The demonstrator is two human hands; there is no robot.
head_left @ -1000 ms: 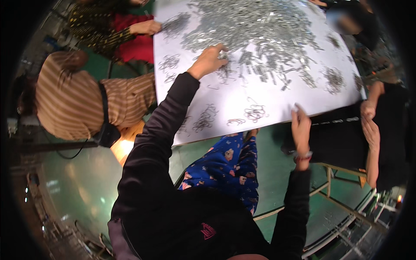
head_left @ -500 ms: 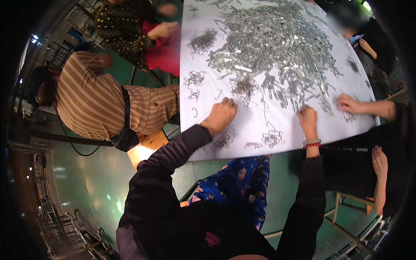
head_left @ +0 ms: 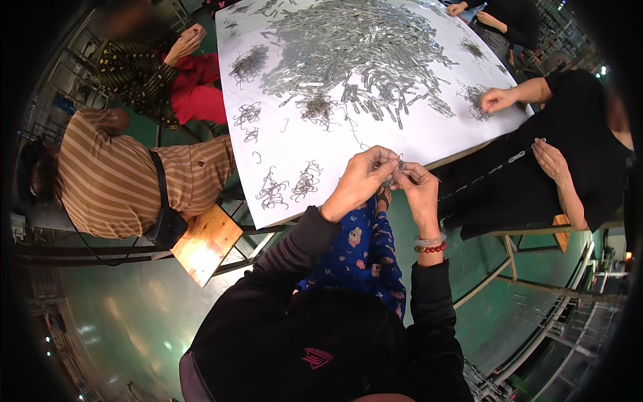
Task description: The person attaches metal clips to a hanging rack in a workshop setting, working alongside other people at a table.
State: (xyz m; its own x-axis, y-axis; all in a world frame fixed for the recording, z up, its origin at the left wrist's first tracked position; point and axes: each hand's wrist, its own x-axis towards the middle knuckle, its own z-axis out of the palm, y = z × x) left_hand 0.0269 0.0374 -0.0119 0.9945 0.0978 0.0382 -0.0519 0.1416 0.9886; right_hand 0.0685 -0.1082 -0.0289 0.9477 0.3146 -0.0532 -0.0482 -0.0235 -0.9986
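Note:
My left hand (head_left: 365,175) and my right hand (head_left: 419,194) meet just off the near edge of the table, fingertips pinched together. Between them are small dark metal pieces (head_left: 400,163), partly hidden by the fingers. Bracelets, one pale and one of red beads (head_left: 431,248), circle my right wrist. On the table beyond my hands lies a pile of bent wire hooks (head_left: 319,110). Two more little heaps of hooks (head_left: 307,179) sit left of my left hand.
A large mound of flat silvery metal links (head_left: 355,53) covers the middle of the white-covered table (head_left: 402,139). At the right, a co-worker's hand (head_left: 499,100) reaches over hooks, while the other holds a hanging chain (head_left: 516,158). Other people sit left; a wooden stool (head_left: 207,244) stands there.
Both hands have left the tabletop, drawn toward me and come together, with small metal pieces between the fingertips. My view has shifted, so the table appears farther left and up.

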